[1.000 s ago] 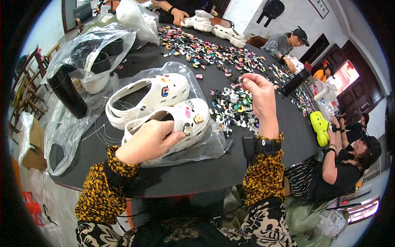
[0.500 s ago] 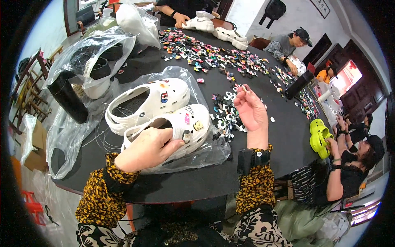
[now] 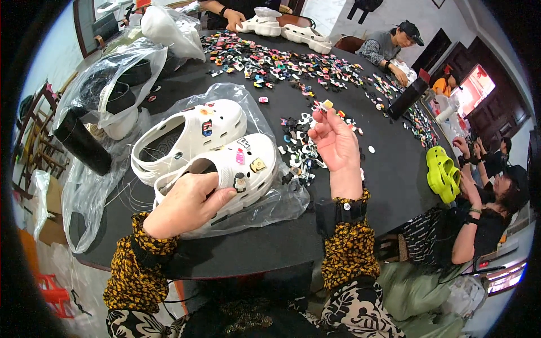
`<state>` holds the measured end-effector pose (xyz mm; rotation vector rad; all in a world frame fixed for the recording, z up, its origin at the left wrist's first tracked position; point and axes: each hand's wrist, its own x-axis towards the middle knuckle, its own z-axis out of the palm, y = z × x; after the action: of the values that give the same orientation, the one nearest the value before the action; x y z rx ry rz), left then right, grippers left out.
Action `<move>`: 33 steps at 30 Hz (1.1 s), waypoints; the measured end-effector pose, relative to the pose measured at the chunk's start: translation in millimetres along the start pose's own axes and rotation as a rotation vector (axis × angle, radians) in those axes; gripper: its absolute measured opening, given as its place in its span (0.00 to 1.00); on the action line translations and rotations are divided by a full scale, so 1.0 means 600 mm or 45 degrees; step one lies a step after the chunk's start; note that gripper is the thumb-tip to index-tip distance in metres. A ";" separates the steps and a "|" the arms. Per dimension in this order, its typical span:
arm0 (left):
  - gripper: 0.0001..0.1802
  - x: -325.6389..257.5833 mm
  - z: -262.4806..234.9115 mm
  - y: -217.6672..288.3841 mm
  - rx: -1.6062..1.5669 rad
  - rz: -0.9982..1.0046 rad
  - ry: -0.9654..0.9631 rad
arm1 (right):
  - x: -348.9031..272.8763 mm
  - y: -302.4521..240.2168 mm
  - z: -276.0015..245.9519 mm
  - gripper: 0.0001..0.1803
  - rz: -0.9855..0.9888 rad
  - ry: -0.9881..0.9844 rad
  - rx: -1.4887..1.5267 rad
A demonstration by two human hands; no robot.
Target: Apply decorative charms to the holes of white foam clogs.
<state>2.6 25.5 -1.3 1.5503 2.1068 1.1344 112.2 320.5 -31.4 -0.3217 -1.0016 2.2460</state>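
Observation:
A pair of white clogs lies on a clear plastic bag [image 3: 282, 205] in front of me. My left hand [image 3: 186, 204] is wrapped round the side of the nearer clog [image 3: 260, 179], thumb along its outside and fingers hidden in the opening. That clog carries several charms, among them a pink one, a yellowish one and a penguin-like one. The farther clog [image 3: 228, 125] has charms on its toe as well. Raised to the right, my right hand [image 3: 340, 147] pinches a small yellow and white shoe charm [image 3: 327, 105] between thumb and fingertips, above a heap of black and white charms [image 3: 298, 147].
A wide spread of colourful charms [image 3: 270, 62] covers the table's far side. A black cylinder [image 3: 83, 142] and a plastic bag with pots [image 3: 121, 96] stand at left. Another black cylinder [image 3: 408, 98] is at right, near green clogs [image 3: 442, 174]. Several people work around the table.
My right hand has lifted slightly and turned the charm, so its yellow face now shows. The left hand keeps its hold on the clog. The whole view has shifted a little.

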 end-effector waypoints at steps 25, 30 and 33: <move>0.13 -0.001 -0.002 0.000 0.032 -0.031 -0.025 | 0.002 0.002 0.004 0.09 -0.039 0.028 -0.174; 0.14 0.002 -0.007 0.005 0.048 -0.088 -0.102 | 0.006 -0.002 -0.007 0.08 -0.168 0.024 -0.474; 0.15 0.001 0.002 -0.003 0.023 0.010 0.011 | 0.003 -0.005 -0.001 0.08 -0.298 0.178 -1.047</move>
<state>2.1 26.6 -3.1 1.5657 2.1240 1.1304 112.7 323.4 -29.3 -0.6554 -1.7454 1.4887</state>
